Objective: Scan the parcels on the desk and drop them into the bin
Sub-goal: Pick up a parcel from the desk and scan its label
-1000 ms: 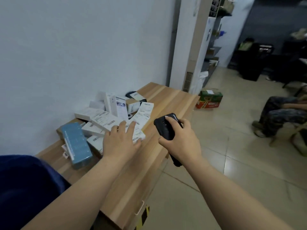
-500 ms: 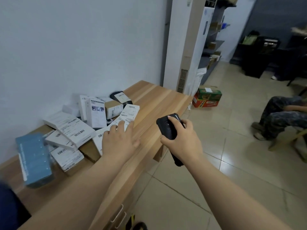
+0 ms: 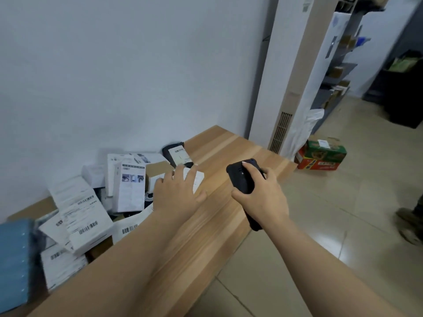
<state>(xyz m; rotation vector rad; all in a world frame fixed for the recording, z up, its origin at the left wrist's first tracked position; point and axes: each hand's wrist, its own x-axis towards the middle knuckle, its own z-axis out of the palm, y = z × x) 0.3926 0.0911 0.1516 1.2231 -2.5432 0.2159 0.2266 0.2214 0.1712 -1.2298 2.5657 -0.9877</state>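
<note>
Several white labelled parcels (image 3: pixel 84 216) lie heaped on the wooden desk (image 3: pixel 219 202) against the wall. A black bagged parcel (image 3: pixel 177 154) sits at the far end of the heap and a blue box (image 3: pixel 13 259) at the near left. My left hand (image 3: pixel 177 193) lies flat, fingers spread, on a flat white parcel (image 3: pixel 198 180) at the heap's right edge. My right hand (image 3: pixel 261 195) grips a black handheld scanner (image 3: pixel 242 179) above the desk's right edge. No bin is in view.
A tall white air-conditioner unit (image 3: pixel 286 88) stands past the desk's far end. A red and green carton (image 3: pixel 320 156) sits on the tiled floor beside it. Grey shelves (image 3: pixel 338 74) line the back. A person's shoe (image 3: pixel 409 223) shows at the right edge.
The view has swung right and closer to the desk. My left hand has slid farther along the heap onto the flat white parcel. My right hand keeps hold of the scanner.
</note>
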